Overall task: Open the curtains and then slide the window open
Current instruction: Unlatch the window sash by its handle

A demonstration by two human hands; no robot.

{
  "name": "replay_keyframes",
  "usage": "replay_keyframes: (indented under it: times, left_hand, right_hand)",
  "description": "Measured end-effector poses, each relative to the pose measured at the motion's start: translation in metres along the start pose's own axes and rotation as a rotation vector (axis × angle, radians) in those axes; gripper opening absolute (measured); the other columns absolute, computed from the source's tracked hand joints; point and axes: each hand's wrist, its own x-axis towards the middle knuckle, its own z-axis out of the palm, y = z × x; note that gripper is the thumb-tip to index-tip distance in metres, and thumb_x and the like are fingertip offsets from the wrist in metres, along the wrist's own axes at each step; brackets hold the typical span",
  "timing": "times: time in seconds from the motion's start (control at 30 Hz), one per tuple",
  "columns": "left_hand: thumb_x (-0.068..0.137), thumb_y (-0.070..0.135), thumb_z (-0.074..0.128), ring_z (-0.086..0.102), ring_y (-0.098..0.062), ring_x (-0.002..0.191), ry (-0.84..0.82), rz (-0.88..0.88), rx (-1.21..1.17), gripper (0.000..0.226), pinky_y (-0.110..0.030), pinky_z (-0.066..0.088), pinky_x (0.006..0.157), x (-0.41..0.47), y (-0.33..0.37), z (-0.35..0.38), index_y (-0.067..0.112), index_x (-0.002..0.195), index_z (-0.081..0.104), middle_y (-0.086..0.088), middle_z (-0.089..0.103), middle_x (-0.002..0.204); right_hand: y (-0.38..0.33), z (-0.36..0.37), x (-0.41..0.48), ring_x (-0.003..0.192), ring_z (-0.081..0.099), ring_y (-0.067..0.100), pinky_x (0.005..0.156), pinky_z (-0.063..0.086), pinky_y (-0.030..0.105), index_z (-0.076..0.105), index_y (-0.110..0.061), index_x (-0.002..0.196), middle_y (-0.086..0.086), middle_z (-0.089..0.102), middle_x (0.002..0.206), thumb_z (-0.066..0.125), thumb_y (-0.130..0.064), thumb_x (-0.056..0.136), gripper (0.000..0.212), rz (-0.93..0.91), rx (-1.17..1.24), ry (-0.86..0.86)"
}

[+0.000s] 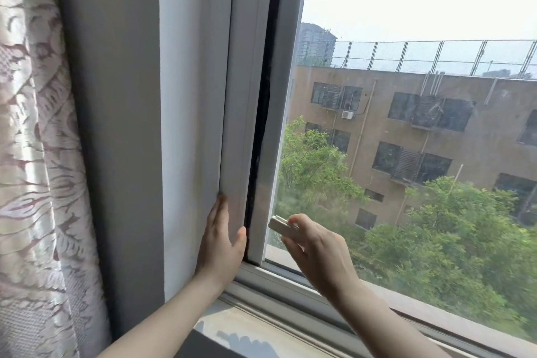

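Reaching with both forearms over the stone sill (247,331), I have my two hands at the lower left corner of the window. Close at my left, the patterned curtain (35,154) hangs in folds against the grey wall (116,125), to the left of the window.

My left hand (220,238) is released. The fingers are straight and together, lying flat on the white fixed frame (238,139). The thumb is spread to the right, so that its tip touches the edge of the dark strip (262,139). This hand holds nothing; it only presses.

My right hand (316,253) is grasping the small white handle (280,225) on the window sash (276,125). The fingers are curled around it from the right, and one end of the handle comes out to the left of my fingertips.

The sash stands just beside the fixed frame, with only the narrow dark strip between them. I cannot tell if this strip is an open gap or a seal. The lower end of the sash sits in the bottom track (276,279).

Behind the glass (436,23) there are green trees (436,241). Farther away stands a brown building (406,131) with dark windows and a fence on its roof.
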Motion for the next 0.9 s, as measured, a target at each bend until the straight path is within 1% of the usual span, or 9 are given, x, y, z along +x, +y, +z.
replay_keyframes:
  times: [0.13,0.23,0.33,0.43,0.5,0.57,0.63,0.7,0.9]
  left_hand:
    - [0.092,0.006,0.049,0.031,-0.012,0.138,-0.004,0.006,0.007,0.055,-0.02,0.022,0.11,-0.009,-0.024,-0.009,0.013,0.144,0.034,0.001,0.032,0.151]
    - [0.091,0.006,0.051,0.038,-0.013,0.134,-0.019,0.002,0.028,0.052,-0.026,0.029,0.111,-0.02,-0.041,-0.015,0.014,0.141,0.039,0.007,0.037,0.145]
    - [0.091,0.006,0.053,0.035,-0.002,0.128,-0.016,-0.002,0.071,0.05,-0.015,0.023,0.106,-0.029,-0.055,-0.019,0.013,0.139,0.042,0.007,0.038,0.143]
    - [0.09,0.005,0.054,0.032,0.003,0.124,-0.027,-0.007,0.101,0.049,-0.007,0.019,0.102,-0.035,-0.062,-0.022,0.012,0.137,0.044,0.005,0.04,0.143]
    - [0.089,0.004,0.055,0.033,0.003,0.123,-0.037,-0.01,0.104,0.048,-0.005,0.019,0.101,-0.04,-0.068,-0.023,0.012,0.136,0.046,0.009,0.04,0.139]
    - [0.089,0.004,0.054,0.034,0.003,0.124,-0.057,-0.026,0.102,0.046,-0.011,0.024,0.104,-0.046,-0.075,-0.023,0.013,0.134,0.047,0.016,0.037,0.135]
    - [0.089,0.004,0.054,0.039,-0.002,0.124,-0.076,-0.048,0.089,0.044,-0.021,0.032,0.106,-0.052,-0.083,-0.022,0.013,0.133,0.049,0.017,0.037,0.133]
    - [0.089,0.003,0.054,0.044,-0.008,0.124,-0.099,-0.077,0.085,0.043,-0.025,0.035,0.106,-0.06,-0.091,-0.022,0.013,0.131,0.051,0.016,0.039,0.133]
    - [0.089,0.005,0.053,0.044,-0.007,0.127,-0.147,-0.108,0.114,0.041,-0.023,0.034,0.107,-0.077,-0.108,-0.02,0.016,0.128,0.054,0.009,0.046,0.137]
  right_hand:
    - [0.001,0.015,-0.019,0.065,0.06,0.015,0.047,0.043,0.025,0.059,-0.026,0.086,-0.01,0.061,0.076,0.055,-0.041,0.083,0.016,-0.06,-0.091,-0.142]
    - [-0.001,0.027,-0.03,0.069,0.052,0.015,0.053,0.042,0.024,0.062,-0.027,0.08,-0.008,0.054,0.079,0.063,-0.039,0.084,0.013,-0.097,-0.149,-0.21]
    - [-0.002,0.037,-0.034,0.072,0.05,0.017,0.061,0.045,0.028,0.064,-0.024,0.084,-0.005,0.054,0.083,0.069,-0.036,0.082,0.013,-0.161,-0.228,-0.234]
    - [0.002,0.045,-0.032,0.073,0.051,0.018,0.063,0.046,0.03,0.063,-0.022,0.086,-0.003,0.055,0.083,0.069,-0.036,0.081,0.016,-0.219,-0.292,-0.264]
    - [0.003,0.049,-0.036,0.073,0.053,0.019,0.06,0.047,0.03,0.064,-0.022,0.088,-0.003,0.056,0.083,0.07,-0.038,0.079,0.019,-0.2,-0.262,-0.306]
    - [0.001,0.058,-0.047,0.071,0.054,0.018,0.058,0.047,0.03,0.064,-0.025,0.085,-0.004,0.056,0.08,0.066,-0.04,0.079,0.017,-0.175,-0.211,-0.345]
    - [-0.003,0.071,-0.065,0.063,0.053,0.018,0.052,0.043,0.029,0.06,-0.026,0.073,-0.005,0.053,0.071,0.059,-0.04,0.079,0.015,-0.128,-0.118,-0.37]
    - [-0.007,0.085,-0.086,0.054,0.051,0.02,0.047,0.037,0.026,0.055,-0.024,0.062,-0.006,0.048,0.062,0.058,-0.042,0.076,0.023,-0.068,-0.067,-0.407]
    - [-0.015,0.114,-0.124,0.042,0.052,0.014,0.038,0.034,0.021,0.052,-0.022,0.049,-0.007,0.047,0.051,0.052,-0.053,0.066,0.036,0.02,-0.159,-0.445]
